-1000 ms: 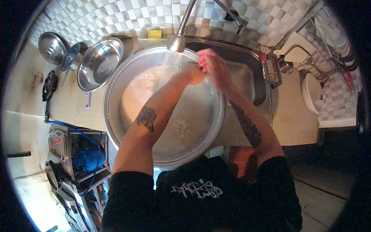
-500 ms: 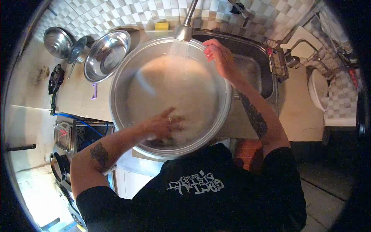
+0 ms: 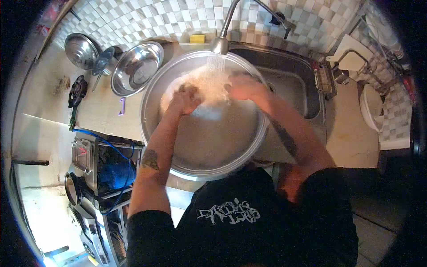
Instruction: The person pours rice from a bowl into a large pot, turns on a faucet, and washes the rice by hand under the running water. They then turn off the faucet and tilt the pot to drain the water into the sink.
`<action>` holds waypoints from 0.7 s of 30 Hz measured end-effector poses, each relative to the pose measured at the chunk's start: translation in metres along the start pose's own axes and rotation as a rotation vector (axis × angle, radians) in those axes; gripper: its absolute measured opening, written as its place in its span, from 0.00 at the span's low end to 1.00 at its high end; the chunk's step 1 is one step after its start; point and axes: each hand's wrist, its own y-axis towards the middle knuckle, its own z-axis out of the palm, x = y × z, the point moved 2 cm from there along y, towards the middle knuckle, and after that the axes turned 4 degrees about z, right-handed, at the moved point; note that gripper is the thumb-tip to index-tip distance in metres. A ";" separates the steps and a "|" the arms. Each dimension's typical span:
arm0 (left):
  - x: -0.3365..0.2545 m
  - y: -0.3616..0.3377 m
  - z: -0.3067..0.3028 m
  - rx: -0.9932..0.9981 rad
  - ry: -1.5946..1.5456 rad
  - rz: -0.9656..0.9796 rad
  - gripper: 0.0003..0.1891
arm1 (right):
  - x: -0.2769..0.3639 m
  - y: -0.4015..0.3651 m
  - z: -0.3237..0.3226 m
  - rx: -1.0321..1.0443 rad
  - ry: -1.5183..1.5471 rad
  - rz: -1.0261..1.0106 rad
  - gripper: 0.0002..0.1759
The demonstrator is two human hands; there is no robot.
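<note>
Big steel basin sits over the sink's left part, overlapping the counter edge, w/ the person's torso right at its near rim. Tap hangs over the basin's far rim, and water runs down into the basin's far half. A white mass, grainy or foamy (can't tell which), lies in that far half under the stream; the basin's near half shows cloudy water. L hand is inside the basin, on the mass's left side, knuckles up and looking bunched, but it's blurred, so can't tell if it grips any. R hand is inside the basin too, at the mass's right side near the right rim, palm down, fingers lying close together and pointing toward the L hand; blurred, so grip can't be told. The hands are near each other, w/ the stream landing between them. Just left of the basin is a smaller bowl, almost touching its rim; further left a lid. A yellow sponge sits beyond the basin's far rim by the tiled wall. A purple bit lies on the counter left of the basin, and a black tool further left. A wire rack is right of the basin, past the sink.
</note>
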 end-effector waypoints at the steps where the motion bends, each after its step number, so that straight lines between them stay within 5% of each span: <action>1: 0.018 0.002 0.013 -0.013 -0.129 -0.094 0.36 | 0.001 0.006 0.009 0.163 -0.060 -0.052 0.22; 4: 0.083 0.016 0.078 -0.126 -0.435 -0.463 0.36 | -0.004 0.017 0.029 0.436 0.034 -0.021 0.29; 6: 0.117 0.015 0.123 -0.281 -0.579 -0.730 0.36 | -0.013 0.004 0.043 0.329 0.452 0.236 0.33; 7: 0.121 0.010 0.135 -0.355 -0.675 -0.805 0.36 | 0.004 -0.023 0.028 0.339 0.754 0.188 0.33; 11: 0.038 0.004 0.116 -0.563 -1.242 -0.573 0.31 | 0.026 -0.017 0.071 0.296 1.318 -0.019 0.32; 16: -0.059 -0.035 0.027 -0.266 -1.792 -0.329 0.26 | 0.044 0.029 0.113 0.300 1.305 -0.019 0.31; 18: -0.054 -0.028 0.023 -0.412 -1.549 -0.220 0.22 | 0.055 0.030 0.090 0.233 1.190 0.102 0.30; 21: -0.030 -0.011 0.030 -0.652 -0.498 -0.051 0.17 | 0.086 -0.004 0.007 0.067 0.985 0.251 0.28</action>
